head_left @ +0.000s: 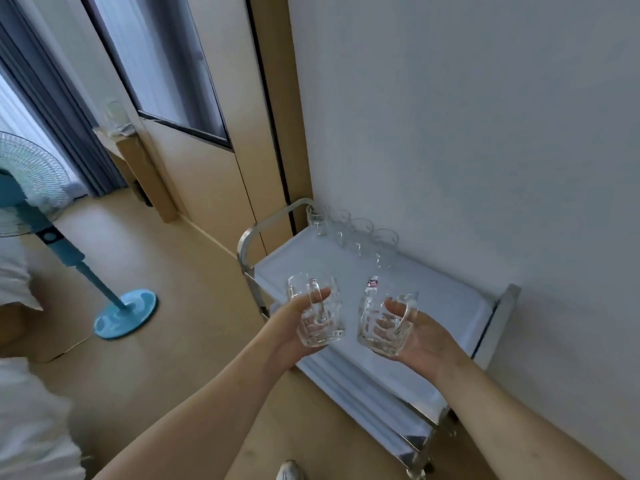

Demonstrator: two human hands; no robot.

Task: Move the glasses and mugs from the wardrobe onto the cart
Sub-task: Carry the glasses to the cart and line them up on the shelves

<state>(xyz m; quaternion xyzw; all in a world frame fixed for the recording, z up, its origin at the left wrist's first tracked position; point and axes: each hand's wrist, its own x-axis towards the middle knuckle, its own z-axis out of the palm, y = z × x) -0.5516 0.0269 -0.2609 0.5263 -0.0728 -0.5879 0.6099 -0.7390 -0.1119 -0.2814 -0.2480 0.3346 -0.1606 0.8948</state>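
A metal cart (398, 296) is set against the white wall, its top tray covered by a flat pale surface. A chrome tube handle (263, 233) is seen at the cart's left end and a metal upright at the right end. A row of clear glasses (353, 233) is lined up along the back edge, from the back-left corner toward the middle; they are touching or just beside each other, exact count unclear. A lower shelf (374, 410) is seen beneath the front edge. The cart is stood on a tan floor (173, 341), where a blue fan base (126, 313) is also rested, well apart from the cart.
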